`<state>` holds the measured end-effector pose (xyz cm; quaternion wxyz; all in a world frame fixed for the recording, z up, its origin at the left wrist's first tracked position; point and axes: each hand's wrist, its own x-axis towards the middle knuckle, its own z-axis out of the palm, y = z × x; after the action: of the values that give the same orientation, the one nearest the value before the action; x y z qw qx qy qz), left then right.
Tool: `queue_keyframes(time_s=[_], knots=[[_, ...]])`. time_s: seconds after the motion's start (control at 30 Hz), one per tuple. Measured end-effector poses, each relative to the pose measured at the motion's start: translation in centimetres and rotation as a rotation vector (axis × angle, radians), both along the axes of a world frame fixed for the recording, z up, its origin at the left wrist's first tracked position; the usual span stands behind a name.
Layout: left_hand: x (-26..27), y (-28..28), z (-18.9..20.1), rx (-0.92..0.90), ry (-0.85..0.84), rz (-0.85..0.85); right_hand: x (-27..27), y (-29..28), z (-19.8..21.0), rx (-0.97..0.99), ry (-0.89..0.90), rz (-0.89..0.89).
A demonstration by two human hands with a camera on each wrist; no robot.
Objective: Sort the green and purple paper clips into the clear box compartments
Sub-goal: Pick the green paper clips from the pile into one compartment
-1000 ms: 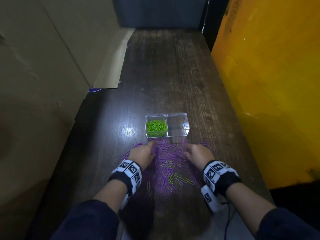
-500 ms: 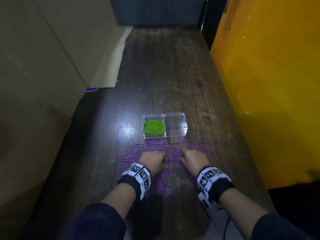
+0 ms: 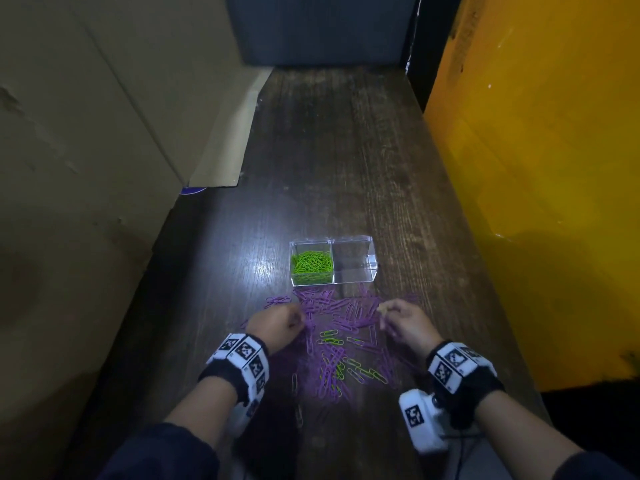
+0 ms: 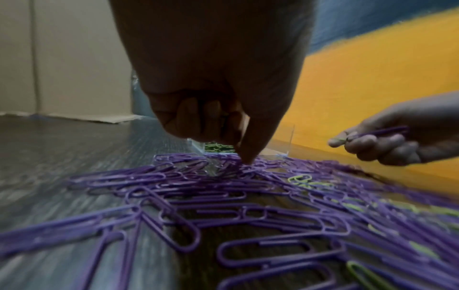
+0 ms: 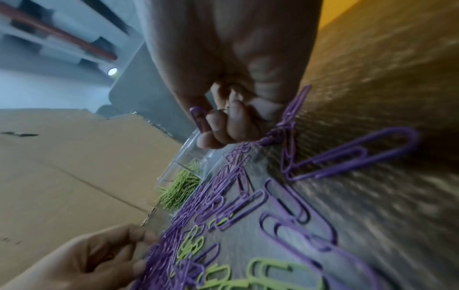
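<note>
A clear two-compartment box stands on the dark wooden table. Its left compartment holds green clips; the right compartment looks empty. Just in front of it lies a spread of purple clips, with loose green clips mixed in nearer me. My left hand sits at the pile's left edge, fingers curled, pinching purple clips; one fingertip touches the pile. My right hand is lifted at the pile's right side and pinches purple clips, with more dangling.
Cardboard sheets lean along the table's left side. A yellow wall runs along the right edge. A dark panel closes the far end. Bare wooden table stretches beyond the box.
Both hands were close together on the pile; they have since drawn apart. The right hand has risen off the table with purple clips in its fingers.
</note>
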<state>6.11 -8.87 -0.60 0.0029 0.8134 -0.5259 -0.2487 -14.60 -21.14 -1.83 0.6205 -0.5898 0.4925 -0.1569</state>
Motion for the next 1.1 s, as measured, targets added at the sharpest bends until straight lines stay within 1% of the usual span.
queue_keyframes(time_s=[0.07,0.13,0.2,0.27,0.33,0.37,0.4,0.5,0.57,0.6,0.63,0.67,0.73,0.8,0.83,0.87,0.93,1.03,1.1], knots=[[-0.3,0.0,0.2,-0.027,-0.056,-0.017,-0.4,0.4,-0.3,0.114,-0.002,0.000],[-1.3,-0.6,0.4,-0.079,-0.077,-0.059,-0.6,0.4,-0.7,0.095,0.021,0.034],[-2.6,-1.4,0.1,-0.084,-0.071,-0.111,-0.7,0.2,-1.0,-0.046,0.086,0.107],[-3.7,-2.3,-0.5,-0.032,-0.049,-0.139,-0.7,-0.2,-1.0,-0.232,0.182,0.191],[-4.2,-3.0,-1.2,0.009,-0.044,-0.146,-0.7,-0.6,-0.7,-0.325,0.212,0.187],[-4.2,-3.3,-1.5,0.019,-0.033,-0.140,-0.7,-0.8,-0.6,-0.299,0.192,0.160],[-4.2,-3.4,-1.6,0.026,-0.019,-0.138,-0.7,-0.9,-0.4,-0.232,0.154,0.125],[-3.5,-3.4,-2.0,0.026,0.053,-0.137,-0.7,-0.6,-0.1,0.014,0.060,0.035],[-2.8,-3.2,-1.9,-0.009,0.117,-0.097,-0.8,0.1,-0.1,0.122,0.030,0.043],[-2.5,-3.0,-1.7,-0.036,0.148,-0.068,-0.7,0.4,-0.1,0.128,0.047,0.073],[-2.3,-2.9,-1.7,-0.058,0.179,-0.039,-0.5,0.7,-0.2,0.069,0.100,0.124],[-2.1,-2.9,-1.6,-0.074,0.204,-0.018,-0.3,0.9,-0.4,-0.048,0.183,0.199],[-1.8,-2.8,-1.6,-0.092,0.236,0.014,0.0,1.5,-0.6,-0.313,0.414,0.392],[-1.6,-2.7,-1.8,-0.105,0.247,0.041,0.3,2.2,-0.3,-0.512,0.642,0.569],[-1.5,-2.7,-2.0,-0.112,0.262,0.063,0.3,2.4,-0.4,-0.577,0.713,0.628],[-1.5,-2.7,-1.9,-0.122,0.285,0.087,0.4,2.4,-0.5,-0.599,0.741,0.659],[-1.4,-2.7,-2.0,-0.156,0.339,0.144,0.5,2.3,-0.3,-0.594,0.737,0.643],[-1.3,-2.9,-1.9,-0.209,0.378,0.192,0.6,1.7,0.1,-0.541,0.654,0.598],[-1.1,-3.0,-1.8,-0.239,0.402,0.221,0.4,0.9,0.6,-0.502,0.591,0.518]])
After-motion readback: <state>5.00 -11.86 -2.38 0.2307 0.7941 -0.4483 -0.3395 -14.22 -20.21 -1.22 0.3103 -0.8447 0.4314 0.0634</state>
